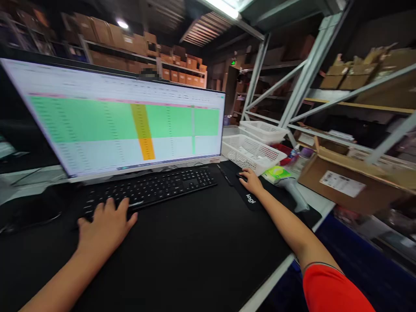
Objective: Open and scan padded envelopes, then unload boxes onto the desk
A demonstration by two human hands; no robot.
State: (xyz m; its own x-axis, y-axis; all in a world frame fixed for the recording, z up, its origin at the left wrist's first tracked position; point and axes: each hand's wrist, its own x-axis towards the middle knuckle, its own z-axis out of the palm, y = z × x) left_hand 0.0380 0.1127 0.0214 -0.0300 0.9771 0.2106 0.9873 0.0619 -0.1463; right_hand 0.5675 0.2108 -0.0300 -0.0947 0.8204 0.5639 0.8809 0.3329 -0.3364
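Note:
My left hand (104, 223) lies palm down on the left end of a black keyboard (152, 187), fingers spread over the keys. My right hand (251, 180) rests on a black mouse (241, 176), with the wrist on a black wrist rest (249, 199). Both sit on a large black desk mat (195, 251). Behind the keyboard stands a wide monitor (123, 121) showing a spreadsheet with green rows and an orange column.
Two white plastic baskets (251, 149) stand right of the monitor. A grey handheld scanner (294, 190) and a green packet (277, 173) lie beside my right hand. An open cardboard box (344, 177) sits at the desk's right end. Metal shelving (305, 78) with boxes rises behind.

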